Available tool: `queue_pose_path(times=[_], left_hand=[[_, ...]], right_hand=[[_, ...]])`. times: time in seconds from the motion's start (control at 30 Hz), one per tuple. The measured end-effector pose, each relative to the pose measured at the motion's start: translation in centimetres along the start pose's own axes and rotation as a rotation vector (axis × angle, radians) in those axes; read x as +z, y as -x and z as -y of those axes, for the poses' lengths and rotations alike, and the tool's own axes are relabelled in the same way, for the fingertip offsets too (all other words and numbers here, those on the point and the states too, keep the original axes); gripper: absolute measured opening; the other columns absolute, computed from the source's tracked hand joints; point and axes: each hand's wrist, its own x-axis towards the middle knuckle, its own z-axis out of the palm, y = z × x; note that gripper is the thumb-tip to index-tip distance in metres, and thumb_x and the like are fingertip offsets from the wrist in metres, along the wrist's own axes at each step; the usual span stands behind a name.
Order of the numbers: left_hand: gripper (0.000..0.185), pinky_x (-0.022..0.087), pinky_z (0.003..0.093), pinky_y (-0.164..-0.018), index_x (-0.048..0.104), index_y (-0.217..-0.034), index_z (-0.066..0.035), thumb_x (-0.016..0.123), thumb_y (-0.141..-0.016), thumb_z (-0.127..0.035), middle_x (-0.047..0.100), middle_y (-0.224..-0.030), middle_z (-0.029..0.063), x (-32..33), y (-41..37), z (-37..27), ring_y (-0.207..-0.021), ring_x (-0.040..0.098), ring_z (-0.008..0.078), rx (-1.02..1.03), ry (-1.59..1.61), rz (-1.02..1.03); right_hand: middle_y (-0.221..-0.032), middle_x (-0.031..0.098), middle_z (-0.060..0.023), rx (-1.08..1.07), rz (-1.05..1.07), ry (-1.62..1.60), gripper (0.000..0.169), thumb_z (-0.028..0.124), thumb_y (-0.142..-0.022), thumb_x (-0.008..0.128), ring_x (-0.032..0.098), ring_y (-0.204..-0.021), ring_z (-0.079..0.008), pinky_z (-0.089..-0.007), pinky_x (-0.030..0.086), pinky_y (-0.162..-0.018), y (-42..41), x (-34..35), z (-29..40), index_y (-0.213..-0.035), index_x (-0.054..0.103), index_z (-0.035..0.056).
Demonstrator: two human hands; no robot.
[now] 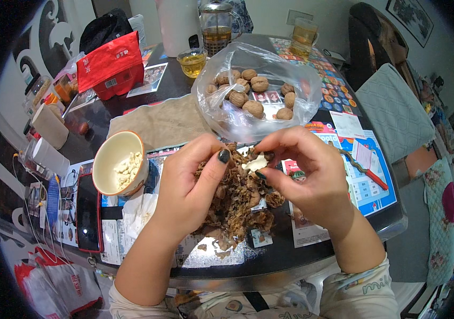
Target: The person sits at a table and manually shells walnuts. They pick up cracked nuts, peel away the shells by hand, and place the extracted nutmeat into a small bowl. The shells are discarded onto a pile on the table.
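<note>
My right hand (311,175) pinches a pale, peeled piece of walnut kernel (255,163) between thumb and fingers. Close by on the left, my left hand (195,179) has thumb and forefinger pressed together; whether a scrap is between them cannot be told. Beneath both hands lies a heap of brown walnut shell and skin bits (237,203). A bowl with an orange rim (98,175) holds pale kernel pieces (128,169) to the left. Whole walnuts (253,107) sit in an open clear plastic bag (211,115) behind the hands.
A crumpled white tissue (137,211) and a phone (88,213) lie left. Pliers with a red handle (375,179) rest on printed sheets at the right. Farther back are a beige cloth (159,121), a red pouch (111,67), a glass of tea (192,63) and a French press (216,34).
</note>
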Motion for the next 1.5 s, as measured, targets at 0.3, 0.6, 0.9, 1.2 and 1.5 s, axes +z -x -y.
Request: queue_pose_path(times=[0.3, 0.6, 0.9, 1.2, 1.5], left_hand=[[0.009, 0.038, 0.0271, -0.056, 0.045, -0.078, 0.000, 0.047, -0.074, -0.009, 0.046, -0.067, 0.0113, 0.8, 0.1, -0.4, -0.061, 0.048, 0.0217, 0.168, -0.197, -0.010], [0.007, 0.037, 0.0247, -0.056, 0.042, -0.081, -0.001, 0.042, -0.080, -0.008, 0.044, -0.070, 0.0102, 1.1, 0.5, -0.4, -0.060, 0.045, 0.0195, 0.187, -0.033, -0.011], [0.014, 0.039, 0.0232, -0.063, 0.044, -0.087, 0.002, 0.043, -0.075, -0.006, 0.049, -0.076, 0.0087, 1.3, 0.5, -0.8, -0.067, 0.048, 0.0132, 0.051, 0.167, -0.122], [0.012, 0.041, 0.0238, -0.059, 0.048, -0.082, 0.002, 0.046, -0.071, -0.001, 0.051, -0.073, 0.0100, 0.8, 0.3, -1.0, -0.063, 0.052, 0.0164, 0.226, -0.128, -0.063], [0.010, 0.040, 0.0238, -0.058, 0.047, -0.079, 0.001, 0.047, -0.069, 0.001, 0.050, -0.071, 0.0093, 0.9, 0.4, -0.9, -0.062, 0.051, 0.0154, 0.169, -0.058, -0.089]], right_hand=[[-0.091, 0.050, -0.0090, 0.096, -0.042, -0.201, 0.028, -0.012, -0.064, 0.055, 0.052, -0.085, -0.0138, -0.0242, 0.044, -0.074, 0.0, 0.4, 0.4, -0.090, 0.048, -0.0036], [-0.092, 0.053, -0.0087, 0.238, 0.056, -0.893, 0.027, -0.005, -0.071, 0.054, 0.053, -0.084, -0.0131, -0.0254, 0.045, -0.074, -0.3, 0.5, -1.4, -0.097, 0.049, -0.0036], [-0.088, 0.054, -0.0119, 0.243, 0.048, -0.985, 0.030, 0.003, -0.073, 0.054, 0.056, -0.075, -0.0165, -0.0276, 0.050, -0.065, -0.4, 0.5, -1.6, -0.100, 0.045, -0.0058], [-0.088, 0.052, -0.0080, 0.163, -0.013, -0.810, 0.026, -0.004, -0.073, 0.051, 0.052, -0.080, -0.0115, -0.0237, 0.044, -0.072, -0.3, 0.7, -1.3, -0.098, 0.046, -0.0037], [-0.092, 0.052, -0.0083, 0.172, 0.053, -0.852, 0.027, -0.002, -0.074, 0.052, 0.052, -0.084, -0.0124, -0.0247, 0.045, -0.072, -0.4, 0.7, -1.8, -0.100, 0.045, -0.0046]])
